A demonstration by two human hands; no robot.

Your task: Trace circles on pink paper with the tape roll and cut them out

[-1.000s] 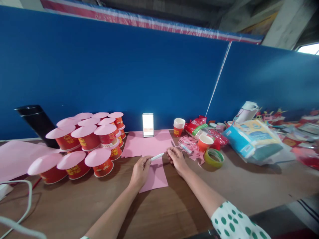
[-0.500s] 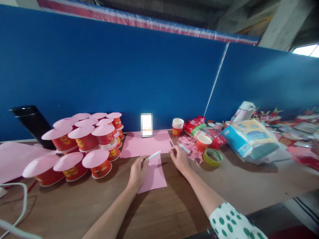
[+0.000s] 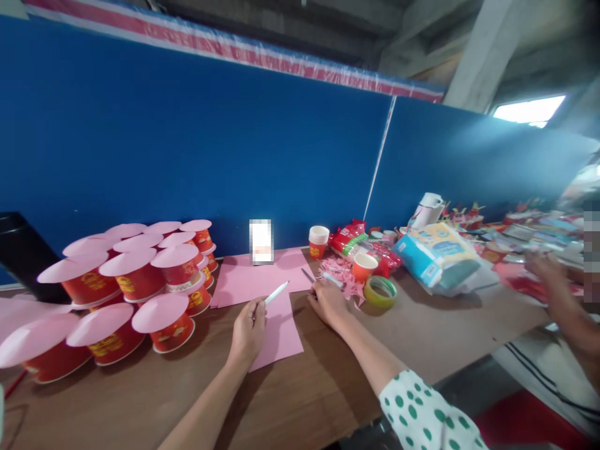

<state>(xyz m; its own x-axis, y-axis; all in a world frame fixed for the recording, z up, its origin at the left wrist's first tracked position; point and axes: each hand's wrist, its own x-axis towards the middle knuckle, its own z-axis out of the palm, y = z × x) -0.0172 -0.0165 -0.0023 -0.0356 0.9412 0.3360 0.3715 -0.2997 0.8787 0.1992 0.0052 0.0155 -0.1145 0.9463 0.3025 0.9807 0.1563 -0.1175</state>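
My left hand [image 3: 248,328] is closed around a white pen [image 3: 277,292], its dark tip pointing up and to the right. Beneath the pen lies a small pink paper sheet [image 3: 281,337], partly covered by that hand. My right hand [image 3: 330,303] rests low over the table with its fingers curled. A thin dark pointed object [image 3: 308,275] sticks out just beyond those fingers; whatever lies under them is hidden. Larger pink sheets [image 3: 244,281] are spread behind both hands. Pink paper scraps [image 3: 349,281] and a white marker-like stick lie right beside my right hand.
Red paper cups with pink cone lids [image 3: 162,319] stand stacked at left, near a black bottle [image 3: 28,262]. A phone [image 3: 261,242] leans at the back. Stacked cups [image 3: 319,242], a tape roll [image 3: 380,292] and a blue package [image 3: 435,259] sit right. A co-worker's hand [image 3: 548,269] is far right.
The view has turned right, so the table's things sit further left. My right hand has settled lower over the dark object. A co-worker's arm now shows at right. The pen stays in my left hand.
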